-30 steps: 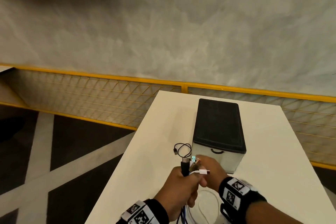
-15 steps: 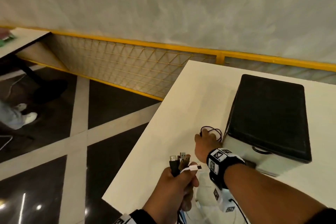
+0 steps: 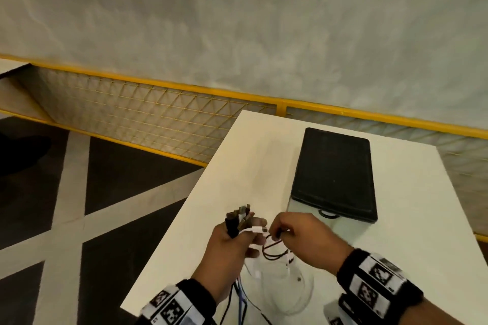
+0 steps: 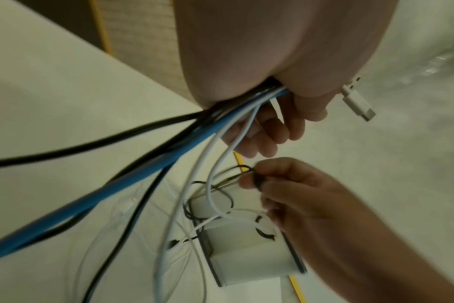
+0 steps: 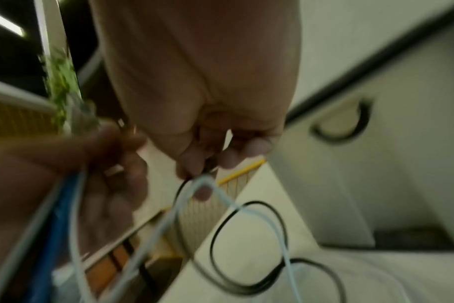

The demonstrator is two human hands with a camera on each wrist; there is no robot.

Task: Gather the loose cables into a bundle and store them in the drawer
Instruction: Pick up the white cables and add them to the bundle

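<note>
My left hand [image 3: 232, 243] grips a bundle of cables [image 4: 184, 143] in blue, black and white, with the plug ends [image 3: 239, 216] sticking up above the fist. A white USB plug [image 4: 355, 100] pokes out beside the thumb. Just to its right, my right hand [image 3: 298, 235] pinches the end of a thin black cable [image 3: 274, 248], whose loops [image 5: 249, 246] hang below the fingers. The drawer box [image 3: 335, 174], black on top with a pale front and a ring handle [image 3: 328, 214], stands on the white table [image 3: 412, 219] behind my hands. The drawer looks closed.
The table's left edge [image 3: 184, 203] drops to a dark floor with pale stripes. A yellow mesh railing [image 3: 158, 119] runs along the grey wall behind the table. Slack white cable [image 3: 280, 287] lies on the table under my hands.
My right hand reached to the thin black cable beside the box, picked it up and brought it back next to the left hand's bundle. The head view has swung right.
</note>
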